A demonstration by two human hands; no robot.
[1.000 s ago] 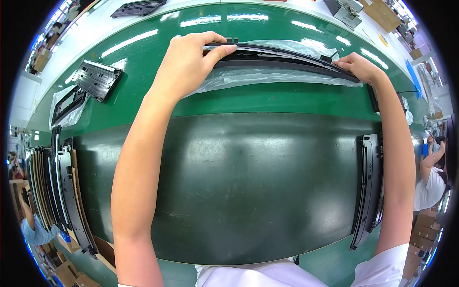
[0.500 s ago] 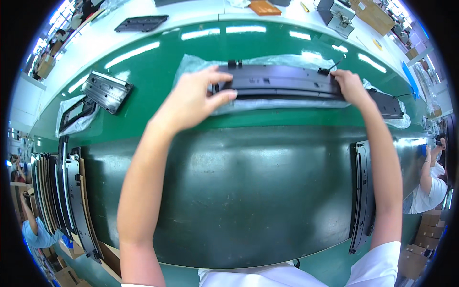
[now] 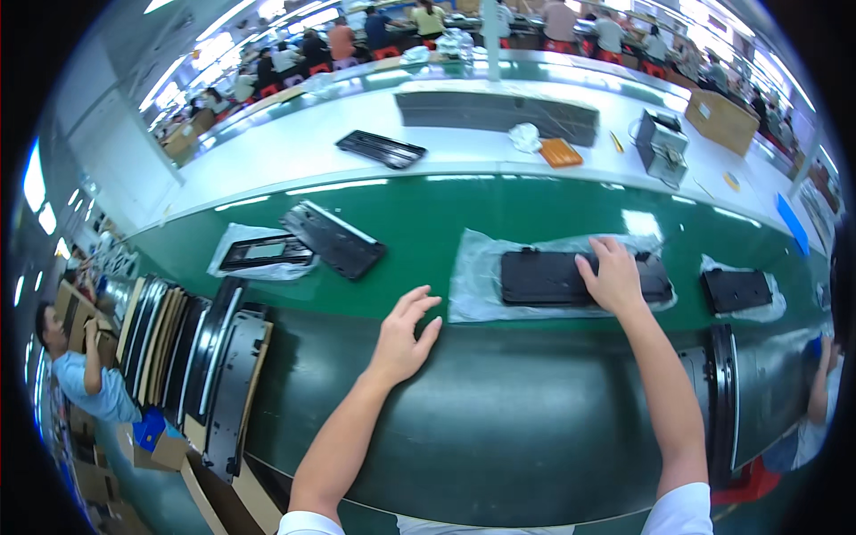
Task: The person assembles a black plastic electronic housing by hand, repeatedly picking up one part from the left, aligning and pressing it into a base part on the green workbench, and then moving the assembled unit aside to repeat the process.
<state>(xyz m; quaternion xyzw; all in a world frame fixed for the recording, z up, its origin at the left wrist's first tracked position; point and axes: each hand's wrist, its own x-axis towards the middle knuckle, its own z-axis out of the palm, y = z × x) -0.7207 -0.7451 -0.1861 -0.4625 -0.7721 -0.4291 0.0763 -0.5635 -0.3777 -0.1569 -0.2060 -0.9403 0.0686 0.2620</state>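
Note:
A long black panel [image 3: 539, 278] lies flat on a clear plastic bag [image 3: 473, 281] on the green table. My right hand [image 3: 615, 275] rests across the panel, right of its middle. Its thumb and forefinger are apart, and the fingertips reach the panel's far edge. To the left of the bag, my left hand [image 3: 406, 337] is empty with its fingers spread, apart from the panel. A smaller black part [image 3: 738, 291] sits on plastic to the right.
Two black frames, one silver-edged [image 3: 332, 239] and one on plastic [image 3: 266, 254], overlap at left. Panels and cardboard sheets [image 3: 183, 343] stand upright at near left. Other upright panels [image 3: 722, 392] are at right. A person [image 3: 94, 374] is at the left side.
My left hand has let go of the panel's left end and drawn back. The right hand has shifted inward from the right end. The view has tilted up, showing more of the room.

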